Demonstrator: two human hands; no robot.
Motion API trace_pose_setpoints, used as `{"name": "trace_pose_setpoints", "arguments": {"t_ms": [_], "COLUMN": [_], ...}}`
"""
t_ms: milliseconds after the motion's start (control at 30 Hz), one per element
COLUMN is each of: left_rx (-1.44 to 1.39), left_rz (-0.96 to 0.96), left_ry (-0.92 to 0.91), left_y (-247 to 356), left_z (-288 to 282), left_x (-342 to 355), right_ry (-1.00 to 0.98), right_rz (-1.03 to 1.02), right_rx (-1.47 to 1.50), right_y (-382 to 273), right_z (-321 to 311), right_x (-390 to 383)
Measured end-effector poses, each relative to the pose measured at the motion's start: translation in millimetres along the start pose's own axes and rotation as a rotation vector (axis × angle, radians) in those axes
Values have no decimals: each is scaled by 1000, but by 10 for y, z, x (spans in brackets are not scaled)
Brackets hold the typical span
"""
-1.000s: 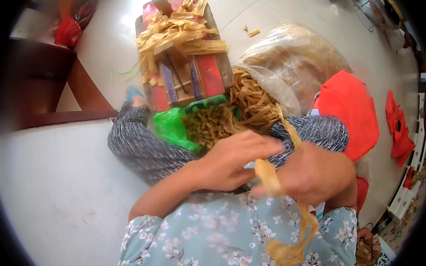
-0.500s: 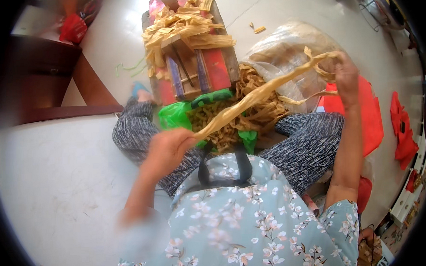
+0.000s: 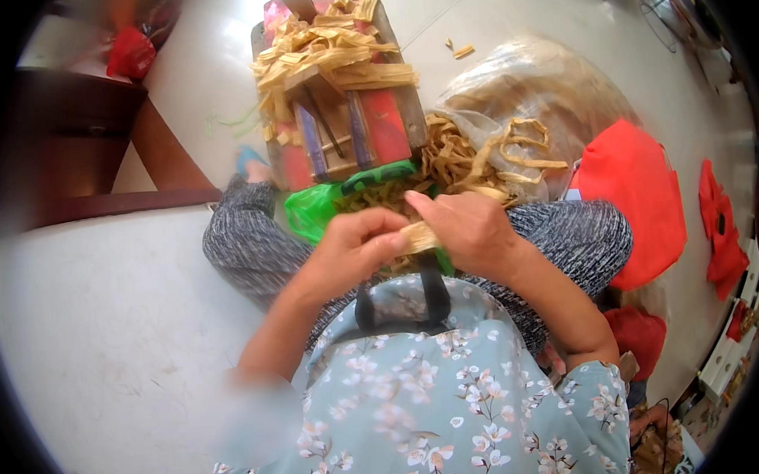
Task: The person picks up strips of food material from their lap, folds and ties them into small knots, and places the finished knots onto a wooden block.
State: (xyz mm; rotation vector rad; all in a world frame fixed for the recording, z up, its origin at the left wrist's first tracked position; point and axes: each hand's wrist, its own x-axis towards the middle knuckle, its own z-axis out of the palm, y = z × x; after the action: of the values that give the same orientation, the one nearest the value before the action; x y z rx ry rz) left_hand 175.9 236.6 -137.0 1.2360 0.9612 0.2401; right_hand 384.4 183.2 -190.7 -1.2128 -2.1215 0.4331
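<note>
In front of my lap, my left hand [image 3: 355, 248] and my right hand [image 3: 478, 235] are close together, both closed on a wrinkled tan strip [image 3: 419, 238]. A short flattened length of it shows between them. On the right side of my right hand, a loose tan strip [image 3: 524, 156] curls over the pile. Below my hands sits a green plastic bag [image 3: 311, 210] holding short tan pieces, mostly hidden by the hands. Beyond it stands a wooden board [image 3: 383, 118] with red surfaces, a wooden block and a thin dark bar, topped by a heap of flat tan strips [image 3: 329, 48].
A large clear plastic bag [image 3: 533, 78] of tan material lies right of the board, with a red bag [image 3: 636, 200] nearer me. Another red item [image 3: 718, 231] is on the floor farther right. Dark wooden furniture [image 3: 79, 140] stands at left. Two small pieces [image 3: 462, 52] lie on the floor.
My right hand has come from the far right to beside my left hand. The long stretched strip is now held short between them, and a length of strip lies curled on the pile.
</note>
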Motion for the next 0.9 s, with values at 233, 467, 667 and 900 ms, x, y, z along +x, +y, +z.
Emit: {"name": "trace_pose_setpoints", "arguments": {"t_ms": [233, 467, 667, 900], "left_rx": [-65, -657, 195, 820], "left_rz": [34, 535, 856, 1064], "left_ry": [-203, -250, 39, 228], "left_y": [-324, -135, 10, -182], "left_z": [-308, -199, -202, 90], "left_x": [-319, -328, -128, -74], "right_ry": [63, 34, -426, -542], "right_rz": [-110, 119, 569, 791], "right_rx": [-177, 523, 1025, 1257], "right_y": [117, -82, -342, -169], "right_z": [-273, 1, -224, -339], "right_x": [60, 104, 87, -110]}}
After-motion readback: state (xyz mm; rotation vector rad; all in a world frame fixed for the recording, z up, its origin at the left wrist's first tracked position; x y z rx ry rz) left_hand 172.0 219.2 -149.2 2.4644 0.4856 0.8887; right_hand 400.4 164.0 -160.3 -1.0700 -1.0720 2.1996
